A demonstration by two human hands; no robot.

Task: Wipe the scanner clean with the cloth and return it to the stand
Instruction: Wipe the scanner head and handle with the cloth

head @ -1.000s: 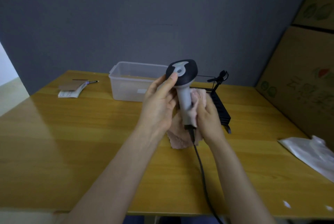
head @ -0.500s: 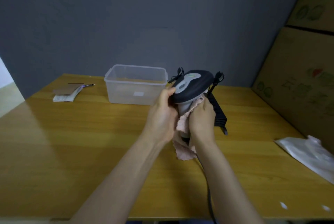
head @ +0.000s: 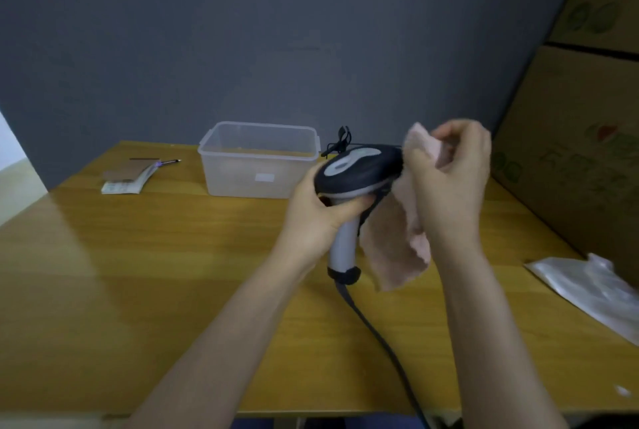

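Observation:
A handheld scanner (head: 358, 171) with a black head, a grey top panel and a grey handle is held above the wooden table (head: 173, 273). My left hand (head: 320, 214) grips it just under the head. My right hand (head: 453, 179) holds a pale pink cloth (head: 397, 242) bunched against the front end of the scanner's head, and the rest of the cloth hangs down beside the handle. The scanner's dark cable (head: 383, 338) runs down toward the table's near edge. Of the black stand (head: 340, 140), only a thin top part shows behind the scanner.
A clear plastic box (head: 257, 160) stands at the back middle of the table. A notepad (head: 129, 176) and a pen (head: 169, 161) lie at the back left. A crumpled plastic bag (head: 594, 287) lies at the right. Cardboard boxes (head: 581, 124) rise along the right edge.
The scanner's head has tipped over to the right. My right hand has moved the cloth from the handle up to the front of the head. My left hand has stayed under the head.

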